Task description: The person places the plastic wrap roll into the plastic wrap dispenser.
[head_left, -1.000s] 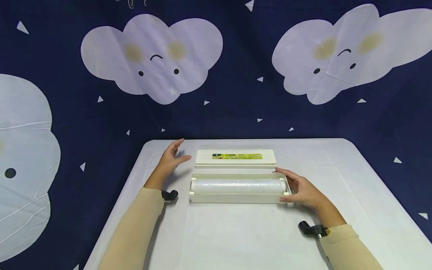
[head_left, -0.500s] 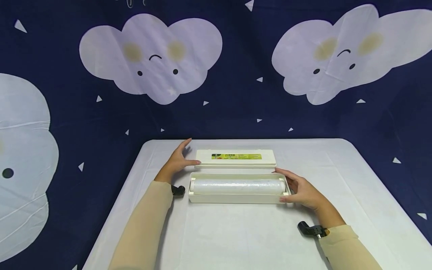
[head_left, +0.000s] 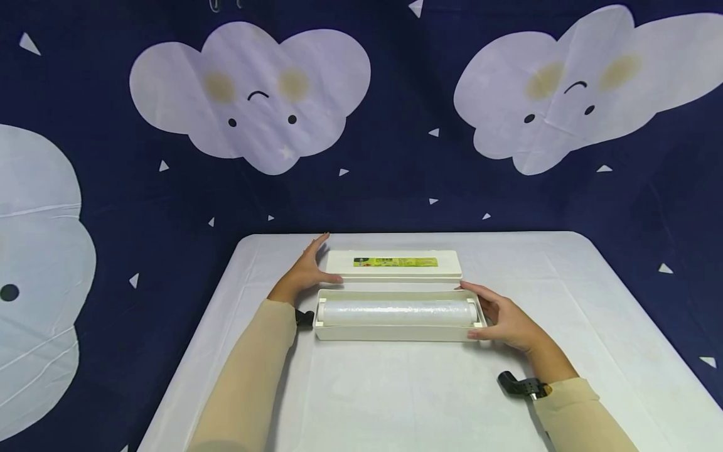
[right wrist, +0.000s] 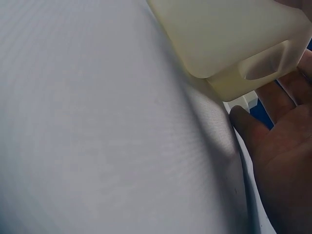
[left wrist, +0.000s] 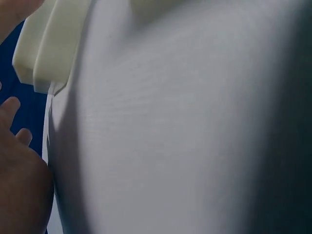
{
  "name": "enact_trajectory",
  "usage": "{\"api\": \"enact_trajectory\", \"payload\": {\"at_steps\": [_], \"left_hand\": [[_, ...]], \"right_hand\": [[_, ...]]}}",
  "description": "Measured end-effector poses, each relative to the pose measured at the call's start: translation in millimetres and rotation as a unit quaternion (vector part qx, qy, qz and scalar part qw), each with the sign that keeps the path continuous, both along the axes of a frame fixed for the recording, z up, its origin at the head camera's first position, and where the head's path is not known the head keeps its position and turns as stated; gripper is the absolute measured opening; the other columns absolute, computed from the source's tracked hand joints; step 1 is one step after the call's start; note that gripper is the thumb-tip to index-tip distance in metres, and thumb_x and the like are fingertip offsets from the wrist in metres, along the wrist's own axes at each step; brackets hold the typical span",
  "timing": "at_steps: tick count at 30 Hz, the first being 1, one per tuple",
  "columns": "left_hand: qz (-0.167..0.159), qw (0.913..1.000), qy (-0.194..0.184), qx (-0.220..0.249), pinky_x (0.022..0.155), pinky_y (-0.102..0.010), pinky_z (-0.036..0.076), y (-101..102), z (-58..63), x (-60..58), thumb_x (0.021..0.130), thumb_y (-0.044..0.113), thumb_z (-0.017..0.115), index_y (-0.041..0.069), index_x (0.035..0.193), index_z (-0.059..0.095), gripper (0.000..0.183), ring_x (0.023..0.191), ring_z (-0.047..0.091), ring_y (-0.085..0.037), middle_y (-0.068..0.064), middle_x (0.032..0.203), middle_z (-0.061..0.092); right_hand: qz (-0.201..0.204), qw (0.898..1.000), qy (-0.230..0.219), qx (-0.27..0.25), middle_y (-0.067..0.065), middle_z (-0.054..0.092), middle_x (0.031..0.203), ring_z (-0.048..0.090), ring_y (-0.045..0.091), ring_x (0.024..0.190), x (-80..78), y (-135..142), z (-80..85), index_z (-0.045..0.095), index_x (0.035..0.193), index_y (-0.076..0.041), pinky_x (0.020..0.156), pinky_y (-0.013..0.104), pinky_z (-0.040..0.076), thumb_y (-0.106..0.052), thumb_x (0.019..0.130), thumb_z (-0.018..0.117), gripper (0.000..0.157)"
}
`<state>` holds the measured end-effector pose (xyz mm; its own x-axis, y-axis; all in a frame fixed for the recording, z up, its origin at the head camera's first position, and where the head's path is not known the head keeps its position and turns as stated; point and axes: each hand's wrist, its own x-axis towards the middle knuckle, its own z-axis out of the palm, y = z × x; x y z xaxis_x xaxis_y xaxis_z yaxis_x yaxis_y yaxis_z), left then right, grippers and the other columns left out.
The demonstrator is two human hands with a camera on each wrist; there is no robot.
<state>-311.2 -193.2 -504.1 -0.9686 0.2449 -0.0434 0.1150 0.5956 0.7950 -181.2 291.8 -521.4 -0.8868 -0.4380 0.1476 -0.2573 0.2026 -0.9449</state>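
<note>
In the head view a long cream plastic box base (head_left: pixel 395 333) sits mid-table with a roll of cling film (head_left: pixel 395 312) lying in it. Behind it lies the matching lid (head_left: pixel 339 267), which carries a yellow-green label. My right hand (head_left: pixel 511 323) grips the base's right end, thumb on the front wall and fingers at the back. The right wrist view shows that end of the base (right wrist: pixel 234 39), with an oval slot. My left hand (head_left: pixel 305 273) spans the lid's left end, fingers extended, thumb at the front edge. The left wrist view shows the lid's end (left wrist: pixel 53 44) beside spread fingers.
A white cloth covers the table (head_left: pixel 395 395). A dark blue curtain (head_left: pixel 395 201) printed with white clouds hangs right behind the table's far edge. Each wrist carries a small black camera mount, such as the right mount (head_left: pixel 522 383).
My left hand has moved right from beside the lid to its left end, its thumb now at the lid's front edge. My right hand has kept its place on the base.
</note>
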Motion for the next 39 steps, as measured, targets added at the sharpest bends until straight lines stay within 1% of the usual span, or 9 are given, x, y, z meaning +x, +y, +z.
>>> {"api": "enact_trajectory", "payload": {"at_steps": [2,5,9,14,19,22,28,33,39], "left_hand": [[-0.006,1.0,-0.008,-0.002,0.124,-0.061,0.011,0.4,-1.8,-0.6,0.061,0.033,0.106,0.029,0.17,0.021,0.138,0.159,0.006,-0.035,-0.007,0.174,0.016],[-0.016,0.9998,-0.009,0.003,0.126,-0.057,0.003,1.4,-3.2,-0.5,0.06,0.027,0.106,0.028,0.17,0.022,0.138,0.159,0.006,-0.032,-0.005,0.173,0.023],[-0.037,0.999,0.003,0.026,0.125,-0.05,-0.008,2.2,-3.8,-0.6,0.062,0.013,0.104,0.019,0.168,0.027,0.132,0.159,0.01,-0.028,-0.006,0.167,0.036],[-0.05,0.9981,0.012,0.034,0.125,-0.047,-0.011,1.7,-3.5,-0.5,0.065,0.007,0.102,0.016,0.166,0.031,0.124,0.158,0.015,-0.023,-0.004,0.164,0.043],[-0.051,0.9963,0.012,0.068,0.127,-0.043,0.006,2.0,-5.6,-0.4,0.065,0.004,0.101,0.013,0.164,0.037,0.119,0.156,0.025,-0.022,-0.004,0.161,0.046],[-0.043,0.9947,0.011,0.092,0.126,-0.042,0.016,2.0,-6.8,0.4,0.063,0.001,0.101,0.011,0.158,0.047,0.11,0.154,0.029,-0.023,-0.005,0.159,0.049],[-0.036,0.9905,0.009,0.132,0.126,-0.039,0.017,2.5,-7.0,4.1,0.062,-0.003,0.1,0.006,0.142,0.063,0.088,0.153,0.032,-0.025,-0.007,0.156,0.051],[-0.04,0.9881,0.015,0.148,0.125,-0.034,0.018,2.7,-6.9,5.5,0.062,-0.005,0.099,0.004,0.138,0.066,0.083,0.152,0.033,-0.022,-0.006,0.155,0.052],[-0.042,0.982,0.018,0.183,0.125,-0.034,0.021,3.2,-7.9,7.3,0.064,-0.01,0.096,-0.001,0.137,0.065,0.08,0.151,0.035,-0.025,-0.009,0.155,0.052]], "right_hand": [[0.004,1.0,0.001,-0.001,0.023,0.034,0.164,0.036,0.004,0.145,-0.6,-0.3,0.3,0.041,0.16,-0.002,0.113,0.016,0.033,0.003,0.07,0.096,0.106],[0.005,1.0,0.001,-0.001,0.023,0.034,0.165,0.036,0.005,0.145,-1.0,-0.3,0.2,0.041,0.161,-0.002,0.113,0.016,0.033,0.003,0.07,0.096,0.106],[0.004,1.0,-0.001,-0.004,0.024,0.033,0.164,0.037,0.003,0.144,-0.9,-0.2,-0.5,0.04,0.161,-0.002,0.112,0.016,0.033,0.004,0.07,0.096,0.107],[0.004,1.0,-0.004,-0.013,0.025,0.032,0.165,0.036,0.003,0.145,-0.5,-0.8,-1.0,0.04,0.16,-0.001,0.113,0.016,0.032,0.005,0.069,0.096,0.108],[0.0,1.0,-0.003,-0.013,0.025,0.032,0.165,0.035,0.002,0.145,0.0,-1.0,-0.8,0.04,0.16,-0.001,0.113,0.015,0.032,0.005,0.068,0.096,0.108],[0.0,1.0,-0.002,-0.013,0.025,0.033,0.165,0.035,0.003,0.145,0.0,-0.7,-1.5,0.04,0.161,-0.001,0.113,0.016,0.032,0.005,0.069,0.096,0.108],[0.004,1.0,0.003,-0.014,0.025,0.033,0.164,0.037,0.004,0.145,-0.8,0.1,-3.2,0.04,0.161,-0.002,0.113,0.016,0.033,0.005,0.07,0.095,0.106],[0.005,1.0,0.008,-0.012,0.025,0.033,0.164,0.037,0.004,0.145,-0.7,-0.1,-3.2,0.039,0.16,-0.001,0.113,0.016,0.033,0.006,0.07,0.095,0.106],[0.005,1.0,0.012,-0.016,0.028,0.032,0.164,0.036,0.004,0.145,-0.7,-0.6,-4.5,0.039,0.16,0.001,0.113,0.016,0.033,0.007,0.07,0.094,0.106]]}}
